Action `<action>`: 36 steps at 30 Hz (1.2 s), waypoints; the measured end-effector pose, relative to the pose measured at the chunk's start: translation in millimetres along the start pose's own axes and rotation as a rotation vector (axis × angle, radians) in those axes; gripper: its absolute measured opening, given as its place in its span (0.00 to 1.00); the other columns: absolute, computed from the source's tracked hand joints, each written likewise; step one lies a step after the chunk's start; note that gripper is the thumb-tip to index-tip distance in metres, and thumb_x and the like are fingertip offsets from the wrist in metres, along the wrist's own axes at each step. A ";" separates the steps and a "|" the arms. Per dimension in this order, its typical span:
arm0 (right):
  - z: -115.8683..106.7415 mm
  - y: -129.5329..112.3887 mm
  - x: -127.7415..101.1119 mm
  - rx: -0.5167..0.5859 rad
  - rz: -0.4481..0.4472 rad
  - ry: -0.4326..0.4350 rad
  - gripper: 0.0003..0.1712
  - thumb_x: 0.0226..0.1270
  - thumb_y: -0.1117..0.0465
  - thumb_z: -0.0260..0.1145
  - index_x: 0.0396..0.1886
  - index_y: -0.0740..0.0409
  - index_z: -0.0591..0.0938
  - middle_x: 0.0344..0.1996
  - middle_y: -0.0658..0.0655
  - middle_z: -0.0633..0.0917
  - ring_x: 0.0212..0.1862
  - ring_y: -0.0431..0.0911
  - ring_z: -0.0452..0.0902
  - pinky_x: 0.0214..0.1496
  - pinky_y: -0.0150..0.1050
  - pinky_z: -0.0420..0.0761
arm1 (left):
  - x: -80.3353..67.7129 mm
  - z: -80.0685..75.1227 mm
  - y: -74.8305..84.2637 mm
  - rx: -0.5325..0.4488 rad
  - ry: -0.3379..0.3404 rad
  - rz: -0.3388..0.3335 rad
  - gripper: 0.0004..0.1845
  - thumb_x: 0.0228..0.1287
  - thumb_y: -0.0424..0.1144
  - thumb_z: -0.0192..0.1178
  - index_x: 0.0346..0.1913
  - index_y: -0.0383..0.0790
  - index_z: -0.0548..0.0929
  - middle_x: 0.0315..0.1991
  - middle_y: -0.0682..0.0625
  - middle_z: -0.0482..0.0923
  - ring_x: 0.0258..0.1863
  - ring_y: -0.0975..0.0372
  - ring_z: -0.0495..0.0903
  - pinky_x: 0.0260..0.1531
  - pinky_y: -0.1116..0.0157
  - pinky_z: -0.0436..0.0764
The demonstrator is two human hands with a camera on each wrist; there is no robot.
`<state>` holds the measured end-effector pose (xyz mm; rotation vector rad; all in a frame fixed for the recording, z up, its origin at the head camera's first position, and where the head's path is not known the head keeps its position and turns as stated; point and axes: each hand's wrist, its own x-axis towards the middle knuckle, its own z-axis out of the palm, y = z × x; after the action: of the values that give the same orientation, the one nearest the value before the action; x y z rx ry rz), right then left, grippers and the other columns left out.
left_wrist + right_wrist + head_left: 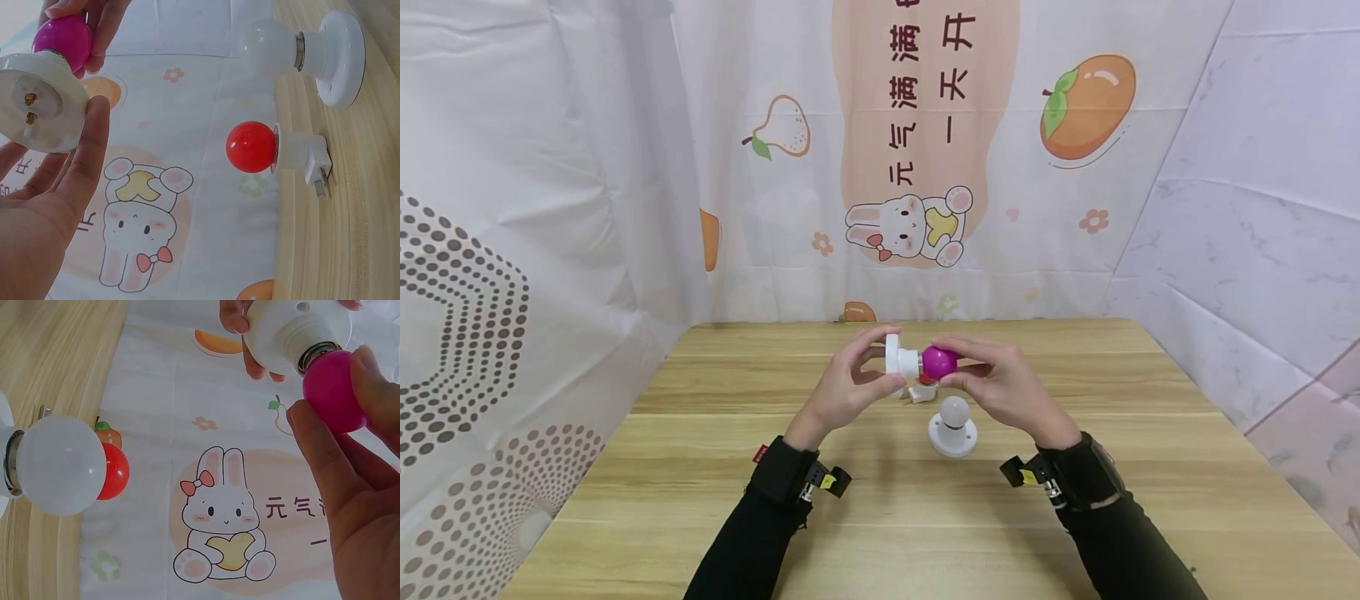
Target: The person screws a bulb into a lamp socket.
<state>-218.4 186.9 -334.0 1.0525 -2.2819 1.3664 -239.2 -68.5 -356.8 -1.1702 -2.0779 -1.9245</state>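
Observation:
My left hand [844, 385] grips a white round-based lamp socket [892, 357] by its rim, above the table. In the left wrist view the underside of the socket [28, 119] faces the camera, showing two brass screws. My right hand [1000, 379] pinches a magenta light bulb [940, 363] between thumb and fingers. The metal base of this bulb [337, 390] sits at the mouth of the socket, with part of its thread showing in the right wrist view. Both are held sideways, socket to the left and bulb to the right.
On the wooden table [895, 533] a white bulb [955, 411] stands upright in a second round socket [952, 442]. Behind it is a red bulb [251, 147] in a white plug-in holder [300, 150], partly hidden in the head view. A printed curtain [760, 208] hangs at the back.

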 end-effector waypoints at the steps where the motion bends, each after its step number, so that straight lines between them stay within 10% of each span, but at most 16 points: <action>1: 0.1 0.1 0.0 0.006 0.008 -0.001 0.28 0.57 0.73 0.75 0.60 0.63 0.83 0.56 0.60 0.86 0.51 0.51 0.85 0.45 0.37 0.87 | -0.1 0.2 -0.1 0.000 0.000 0.000 0.32 0.66 0.32 0.67 0.71 0.37 0.70 0.67 0.42 0.68 0.60 0.42 0.74 0.49 0.53 0.85; 24: 1.6 -3.8 4.6 0.112 0.285 0.026 0.40 0.64 0.60 0.76 0.74 0.59 0.71 0.59 0.60 0.82 0.57 0.54 0.82 0.54 0.36 0.83 | -0.6 -1.7 4.1 0.018 0.090 -0.019 0.31 0.64 0.34 0.67 0.68 0.33 0.67 0.62 0.35 0.69 0.56 0.48 0.77 0.54 0.53 0.83; 36: 29.2 7.2 4.7 0.307 0.392 -0.122 0.29 0.65 0.60 0.75 0.64 0.60 0.78 0.57 0.61 0.83 0.59 0.59 0.79 0.55 0.45 0.84 | 0.9 -0.2 1.9 0.050 0.153 0.019 0.32 0.63 0.39 0.68 0.65 0.29 0.67 0.60 0.34 0.69 0.57 0.51 0.76 0.63 0.48 0.74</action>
<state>-223.2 162.0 -350.9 0.8128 -2.5194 1.9024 -238.8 -68.4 -354.7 -0.9952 -2.0167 -1.8783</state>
